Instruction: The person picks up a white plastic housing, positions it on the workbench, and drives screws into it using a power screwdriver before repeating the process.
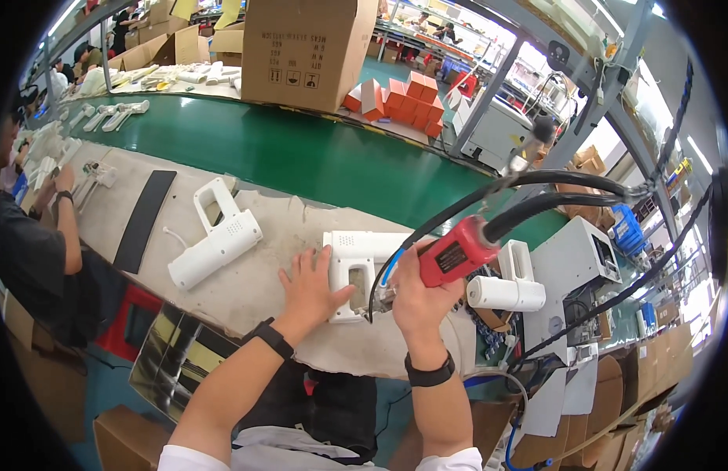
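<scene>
A white handheld device with a loop handle point(354, 245) lies on the covered bench in front of me, with vent holes near its left end. My left hand point(307, 286) rests beside it, fingers spread on the cover and thumb against the handle's edge. In my right hand point(420, 304) is a red electric screwdriver point(456, 253), its body tilted and thick black cables running off its top. The tool's tip is low by the handle, and whether it touches a screw cannot be seen. A second white device point(215, 255) lies to the left.
Another white device point(507, 293) lies at the right near a parts box. A black strip point(146, 220) is at the left, close to a co-worker point(46, 228). Beyond runs a green conveyor belt point(293, 161), with a large carton point(301, 55) and orange boxes point(415, 98) behind. Cables hang at the right.
</scene>
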The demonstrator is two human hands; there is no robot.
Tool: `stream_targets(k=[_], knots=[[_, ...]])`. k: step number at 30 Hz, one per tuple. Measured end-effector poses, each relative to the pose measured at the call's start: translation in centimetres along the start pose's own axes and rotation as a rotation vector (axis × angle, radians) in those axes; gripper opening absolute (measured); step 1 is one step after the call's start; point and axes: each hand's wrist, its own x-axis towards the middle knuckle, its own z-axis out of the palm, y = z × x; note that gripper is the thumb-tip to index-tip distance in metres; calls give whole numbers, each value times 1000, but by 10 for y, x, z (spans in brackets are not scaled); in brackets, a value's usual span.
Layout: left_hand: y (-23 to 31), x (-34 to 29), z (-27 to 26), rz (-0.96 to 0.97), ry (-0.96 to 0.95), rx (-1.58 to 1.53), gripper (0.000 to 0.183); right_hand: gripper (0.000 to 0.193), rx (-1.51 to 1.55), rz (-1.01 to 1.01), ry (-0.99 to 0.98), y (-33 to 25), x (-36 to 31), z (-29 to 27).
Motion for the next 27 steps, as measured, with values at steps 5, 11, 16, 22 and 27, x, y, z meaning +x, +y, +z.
stream_targets(k=[5,11,16,22,27], knots=[[-2,0,-1,0,-1,-38,85,17,314,82,98,-79,6,12],[-9,0,0,12,12,-53,83,14,112,7,-31,-61,-2,32],[-9,4,8,11,18,2,78,16,216,156,3,-47,-5,41],[-30,6,33,44,102,52,61,8,158,200,-114,-31,-25,57],[-48,16,42,224,121,-233,65,8,149,141,-62,-31,-15,34]])
